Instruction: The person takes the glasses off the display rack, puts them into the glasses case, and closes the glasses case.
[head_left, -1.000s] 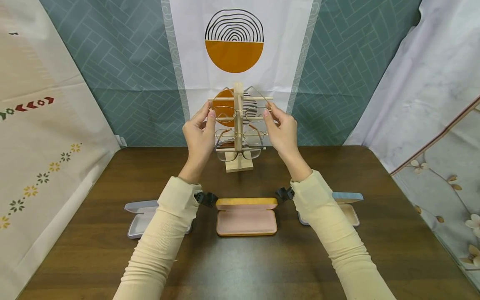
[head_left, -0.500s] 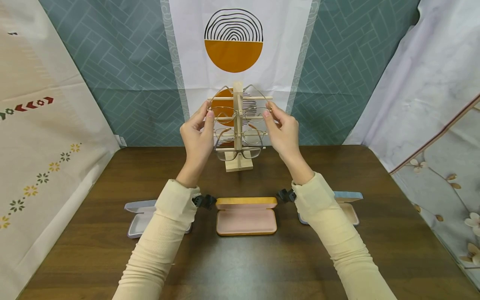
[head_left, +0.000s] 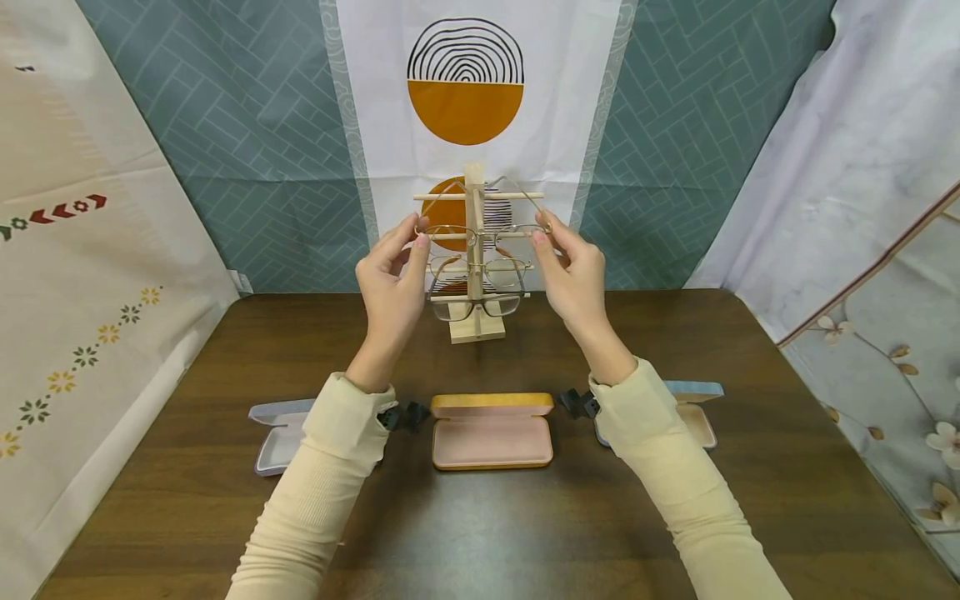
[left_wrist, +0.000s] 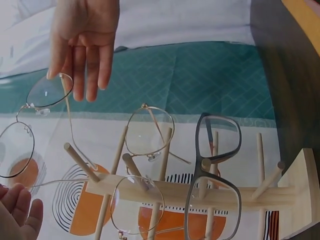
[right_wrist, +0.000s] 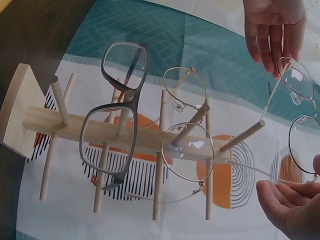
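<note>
Both hands hold thin-rimmed wire glasses (left_wrist: 50,91) in front of the top of a wooden display stand (head_left: 477,332). My left hand (head_left: 392,283) pinches the frame's left end near the hinge; my right hand (head_left: 576,275) pinches the opposite end. The temples stretch back toward the top peg, and whether they touch it I cannot tell. Lower on the stand hang gold round glasses (right_wrist: 188,151) and, below those, dark grey-framed glasses (right_wrist: 107,138) with brownish temple tips.
Three open glasses cases lie on the dark wooden table (head_left: 480,542): a yellow one with pink lining (head_left: 492,442) in the middle, a lavender one (head_left: 281,447) at left, a blue one (head_left: 697,427) at right. Sleeves partly cover the outer two. Patterned cloth hangs behind.
Both hands have drawn the wire glasses slightly lower and toward me, and the lenses now appear flatter in the head view. The other glasses and the cases have stayed put.
</note>
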